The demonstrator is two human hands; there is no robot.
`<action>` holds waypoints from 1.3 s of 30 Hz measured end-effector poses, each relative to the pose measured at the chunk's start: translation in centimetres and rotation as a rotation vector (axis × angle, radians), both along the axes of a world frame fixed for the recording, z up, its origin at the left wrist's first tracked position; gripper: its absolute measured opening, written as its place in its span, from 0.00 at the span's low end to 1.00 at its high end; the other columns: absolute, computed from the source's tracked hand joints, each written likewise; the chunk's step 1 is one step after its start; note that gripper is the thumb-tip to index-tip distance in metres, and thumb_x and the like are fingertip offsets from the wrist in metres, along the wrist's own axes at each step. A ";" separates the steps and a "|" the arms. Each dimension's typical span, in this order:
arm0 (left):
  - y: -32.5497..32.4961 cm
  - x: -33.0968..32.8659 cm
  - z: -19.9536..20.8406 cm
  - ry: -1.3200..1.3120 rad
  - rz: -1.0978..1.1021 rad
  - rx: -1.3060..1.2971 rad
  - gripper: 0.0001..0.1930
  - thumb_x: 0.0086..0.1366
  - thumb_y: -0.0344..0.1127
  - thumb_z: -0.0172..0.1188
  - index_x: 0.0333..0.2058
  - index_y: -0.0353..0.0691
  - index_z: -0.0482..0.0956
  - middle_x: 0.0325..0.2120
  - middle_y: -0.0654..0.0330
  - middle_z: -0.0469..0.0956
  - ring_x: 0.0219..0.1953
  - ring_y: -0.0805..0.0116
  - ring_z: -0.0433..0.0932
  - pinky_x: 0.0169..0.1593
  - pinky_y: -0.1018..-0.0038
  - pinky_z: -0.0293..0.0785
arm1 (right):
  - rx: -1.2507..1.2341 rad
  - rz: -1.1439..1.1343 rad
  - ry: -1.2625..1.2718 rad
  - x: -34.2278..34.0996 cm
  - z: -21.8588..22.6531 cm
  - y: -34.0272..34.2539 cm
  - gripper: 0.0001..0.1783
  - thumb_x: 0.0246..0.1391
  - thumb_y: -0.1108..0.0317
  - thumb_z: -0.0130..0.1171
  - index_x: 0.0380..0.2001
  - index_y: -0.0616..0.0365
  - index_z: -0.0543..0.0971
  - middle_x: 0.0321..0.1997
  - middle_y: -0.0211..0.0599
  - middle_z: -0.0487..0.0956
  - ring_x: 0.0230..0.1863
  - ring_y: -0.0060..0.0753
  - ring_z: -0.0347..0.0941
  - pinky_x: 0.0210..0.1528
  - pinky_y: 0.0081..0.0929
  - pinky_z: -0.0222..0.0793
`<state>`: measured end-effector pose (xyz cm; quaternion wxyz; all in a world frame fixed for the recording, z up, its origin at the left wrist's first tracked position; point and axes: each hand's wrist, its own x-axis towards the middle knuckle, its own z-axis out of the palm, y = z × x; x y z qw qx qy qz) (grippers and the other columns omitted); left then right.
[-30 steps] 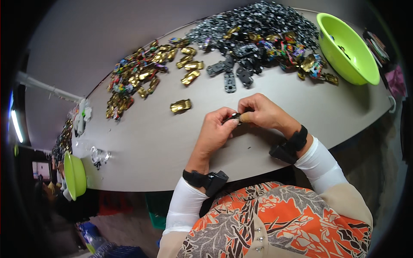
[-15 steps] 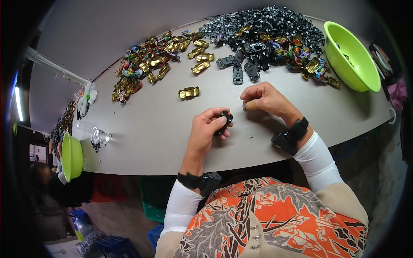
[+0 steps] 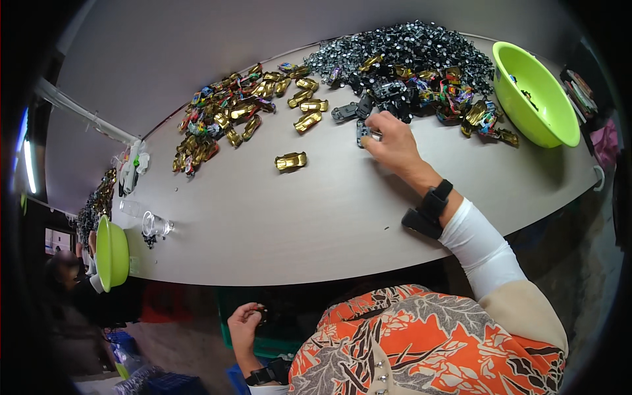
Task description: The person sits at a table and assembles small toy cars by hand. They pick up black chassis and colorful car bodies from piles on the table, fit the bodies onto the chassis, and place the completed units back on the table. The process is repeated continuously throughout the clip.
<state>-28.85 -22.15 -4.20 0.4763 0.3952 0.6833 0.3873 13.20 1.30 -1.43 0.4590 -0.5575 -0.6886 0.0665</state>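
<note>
My left hand (image 3: 245,324) is low, past the near table edge and over a green crate. Its fingers are closed round a small dark toy car (image 3: 263,315), mostly hidden by them. My right hand (image 3: 396,148) reaches over the table with curled fingers, close beside a grey toy car chassis (image 3: 361,133) lying there. Something small and greyish seems to be between its thumb and fingers, but I cannot make it out. Another chassis (image 3: 344,113) lies just beyond. A gold toy car body (image 3: 290,161) rests by itself to the left of my right hand.
Gold and coloured car bodies (image 3: 224,118) are heaped at the back left. Behind lies a big pile of small dark and silvery parts (image 3: 421,49). Lime green basins stand at the right (image 3: 565,131) and left (image 3: 113,253). Clear plastic cups (image 3: 155,225) lie near the left.
My left hand has moved from the table down and left past its edge, with the toy car. My right hand has reached forward to the chassis parts.
</note>
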 end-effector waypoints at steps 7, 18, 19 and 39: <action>7.4 6.3 9.0 0.291 -0.209 0.259 0.06 0.55 0.25 0.56 0.29 0.28 0.79 0.24 0.61 0.79 0.28 0.79 0.73 0.34 0.82 0.69 | -0.182 -0.052 -0.285 -1.4 -0.3 0.7 0.09 0.37 0.74 0.56 0.28 0.60 0.72 0.32 0.43 0.71 0.32 0.51 0.71 0.35 0.42 0.67; 26.1 18.5 5.7 1.080 -0.681 0.553 0.13 0.47 0.22 0.56 0.34 0.36 0.77 0.36 0.52 0.74 0.41 0.53 0.73 0.45 0.62 0.70 | -0.303 0.166 -0.084 1.7 2.0 -2.4 0.16 0.35 0.78 0.54 0.34 0.61 0.73 0.34 0.43 0.71 0.38 0.50 0.70 0.39 0.40 0.66; 26.5 19.1 5.6 1.075 -0.656 0.561 0.13 0.47 0.22 0.56 0.35 0.36 0.77 0.35 0.52 0.75 0.39 0.54 0.74 0.43 0.63 0.71 | -0.285 0.155 -0.105 2.0 1.8 -2.4 0.16 0.36 0.77 0.54 0.34 0.61 0.73 0.34 0.43 0.71 0.37 0.50 0.70 0.38 0.41 0.66; 23.8 25.1 4.1 -0.793 -0.577 0.104 0.12 0.62 0.29 0.51 0.43 0.33 0.71 0.36 0.59 0.75 0.36 0.72 0.76 0.38 0.74 0.78 | -0.070 0.226 0.124 -1.7 1.7 -3.2 0.17 0.35 0.73 0.59 0.34 0.60 0.72 0.33 0.44 0.70 0.33 0.48 0.70 0.33 0.35 0.68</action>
